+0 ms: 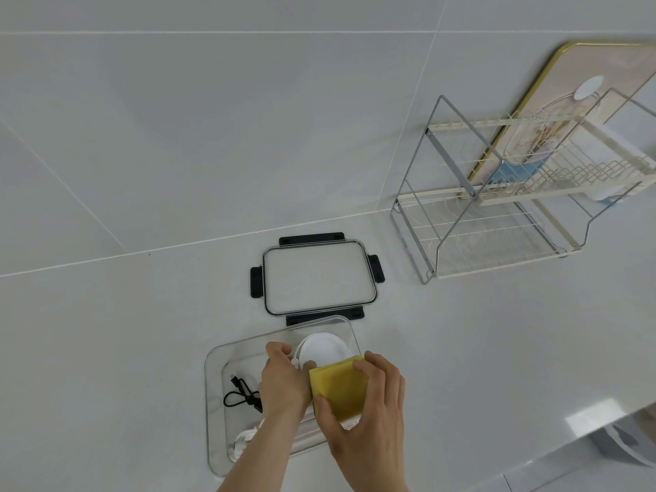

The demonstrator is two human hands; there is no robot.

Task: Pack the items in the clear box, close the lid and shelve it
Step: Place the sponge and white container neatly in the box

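Observation:
The clear box (213, 385) stands open on the white counter in front of me. Inside lie a coiled black cable (241, 394), a round white device (323, 351) and a white cord (243, 440) at the near end. My right hand (365, 420) grips a yellow sponge (339, 387) over the box's right side. Reaching into the box, my left hand (284, 374) has its fingers curled at the white device's edge, touching the sponge; whether it grips anything is unclear. The lid (317, 276), clear with black latches, lies flat behind the box.
A two-tier wire rack (497, 214) stands at the back right against the tiled wall, with a gold-rimmed board (603, 76) leaning behind it and a few items on its upper tier. The counter's edge (532, 459) runs along the lower right.

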